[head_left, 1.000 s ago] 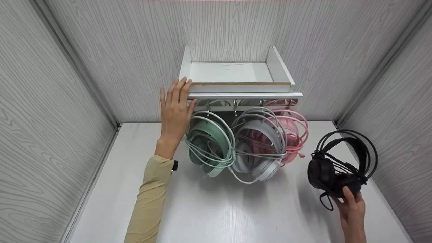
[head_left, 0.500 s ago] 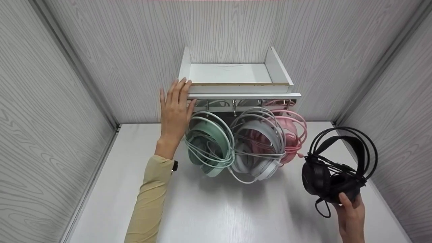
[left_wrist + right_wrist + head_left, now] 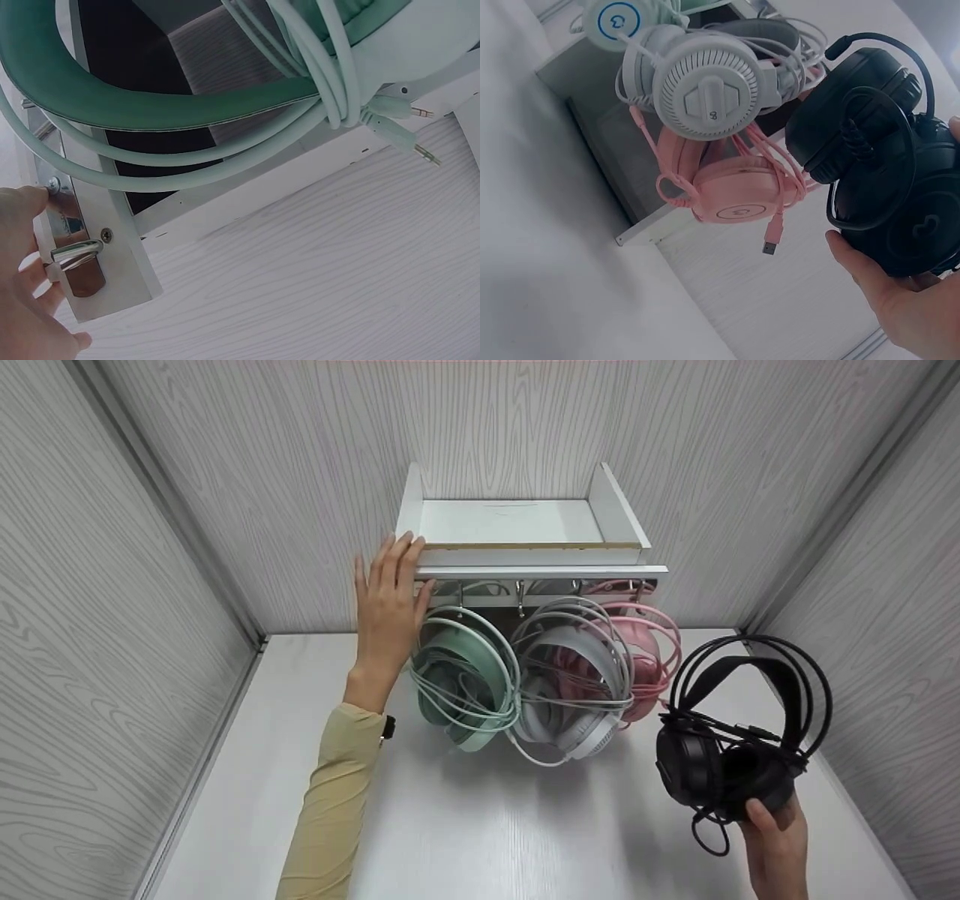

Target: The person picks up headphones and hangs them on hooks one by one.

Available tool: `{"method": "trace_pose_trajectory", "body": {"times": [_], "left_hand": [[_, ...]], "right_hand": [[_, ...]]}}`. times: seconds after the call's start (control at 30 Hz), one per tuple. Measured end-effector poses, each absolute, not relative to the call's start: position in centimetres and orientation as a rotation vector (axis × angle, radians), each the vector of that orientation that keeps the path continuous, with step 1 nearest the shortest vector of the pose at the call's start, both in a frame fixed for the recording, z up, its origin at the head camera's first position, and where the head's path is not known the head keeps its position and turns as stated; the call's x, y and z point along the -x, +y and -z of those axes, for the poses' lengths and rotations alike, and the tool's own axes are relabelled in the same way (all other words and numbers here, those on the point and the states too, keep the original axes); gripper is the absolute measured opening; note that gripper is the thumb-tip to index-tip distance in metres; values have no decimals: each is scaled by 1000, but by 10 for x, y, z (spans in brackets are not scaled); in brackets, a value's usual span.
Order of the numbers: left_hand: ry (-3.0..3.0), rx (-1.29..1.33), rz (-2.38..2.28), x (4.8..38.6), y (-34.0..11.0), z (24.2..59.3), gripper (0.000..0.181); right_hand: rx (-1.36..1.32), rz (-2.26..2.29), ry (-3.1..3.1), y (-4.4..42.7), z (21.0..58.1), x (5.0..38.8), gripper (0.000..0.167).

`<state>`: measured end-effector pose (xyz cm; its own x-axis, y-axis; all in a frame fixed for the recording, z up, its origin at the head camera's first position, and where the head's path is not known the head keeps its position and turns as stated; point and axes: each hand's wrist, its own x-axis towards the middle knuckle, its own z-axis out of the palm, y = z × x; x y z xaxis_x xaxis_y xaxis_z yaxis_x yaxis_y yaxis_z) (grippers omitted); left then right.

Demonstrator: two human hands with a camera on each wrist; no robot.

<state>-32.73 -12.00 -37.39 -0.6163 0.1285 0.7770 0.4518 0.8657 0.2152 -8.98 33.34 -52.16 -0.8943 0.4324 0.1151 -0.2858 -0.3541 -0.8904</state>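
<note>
My left hand holds the left end of a white hook rack. Its fingers lie over the board, with the thumb against the metal hook strip in the left wrist view. At the right, my right hand grips a black headset by its lower ear cup, headband uppermost; its microphone boom shows in the right wrist view. Hanging from the rack are a green headset, a light grey headset and a pink headset partly behind the grey one. One front hook between green and grey carries nothing.
Above the rail is a white shelf tray with raised sides. Wood-grain panels enclose the white table at the back and sides. Coiled cables hang round the headsets; a pink USB plug dangles in the right wrist view.
My right hand has brought the black headset leftward and nearer the camera, its headband turning more upright. The left hand stays on the rack, and the hanging headsets hold their places.
</note>
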Motion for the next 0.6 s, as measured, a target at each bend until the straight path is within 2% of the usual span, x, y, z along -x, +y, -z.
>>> {"method": "trace_pose_trajectory", "body": {"times": [0.6], "left_hand": [[-2218, 454, 477, 326, -127, 374, 50]], "right_hand": [[-72, -2334, -1430, 308, 512, 81, 58]]}}
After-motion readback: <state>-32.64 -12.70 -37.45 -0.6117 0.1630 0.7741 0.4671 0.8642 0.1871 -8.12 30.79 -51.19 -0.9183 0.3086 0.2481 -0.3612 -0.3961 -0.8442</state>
